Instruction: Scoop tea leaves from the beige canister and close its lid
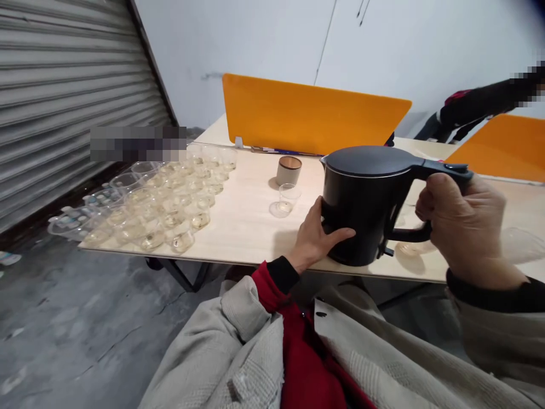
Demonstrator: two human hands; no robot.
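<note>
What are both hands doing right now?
Left hand: open, palm against the side of the black kettle.
Right hand: closed around the kettle handle.

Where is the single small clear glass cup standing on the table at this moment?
In the head view, the clear glass cup stands on the table, left of the black kettle and just in front of the beige cup.
</note>
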